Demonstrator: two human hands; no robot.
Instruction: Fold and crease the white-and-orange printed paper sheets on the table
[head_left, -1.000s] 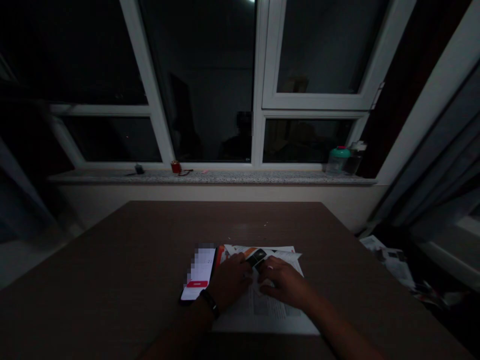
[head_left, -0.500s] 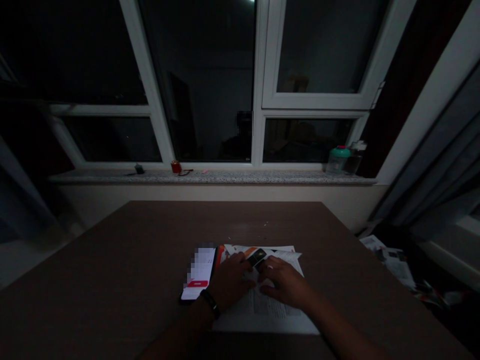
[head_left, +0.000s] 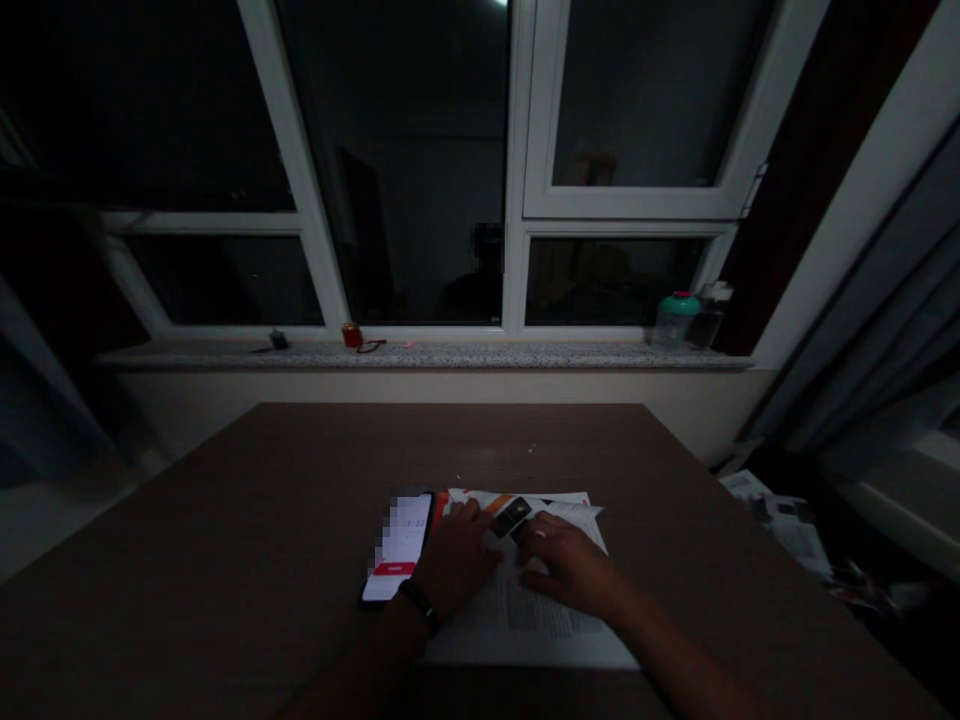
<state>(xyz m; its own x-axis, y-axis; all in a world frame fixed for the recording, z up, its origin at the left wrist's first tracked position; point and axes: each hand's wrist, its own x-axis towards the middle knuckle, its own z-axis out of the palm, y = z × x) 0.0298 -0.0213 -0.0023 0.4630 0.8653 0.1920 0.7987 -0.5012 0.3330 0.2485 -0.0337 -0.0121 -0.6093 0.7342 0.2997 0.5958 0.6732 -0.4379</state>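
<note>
Printed paper sheets [head_left: 536,640] lie in front of me, with an upper layer folded at a slant and its pointed corner sticking out on the right. Dark picture blocks and orange print show between my hands. My left hand [head_left: 459,550] rests on the left part of the paper, fingers stretched forward and thumb apart. On the right part, my right hand [head_left: 566,562] touches the paper with bent fingers, its thumb apart from them. A ring is on the right hand and a dark band on the left wrist. What lies under the palms is hidden.
A lit phone [head_left: 397,550] lies just left of the paper on the brown table [head_left: 225,560]. Small white scraps lie farther back. The windowsill [head_left: 465,354] bears a red container [head_left: 351,335] and a green-lidded bottle [head_left: 677,318]. More papers [head_left: 795,540] lie beyond the right edge.
The left fingers have shifted slightly back and left, so a bit more of the dark printed block shows. My right hand and the paper look almost unchanged.
</note>
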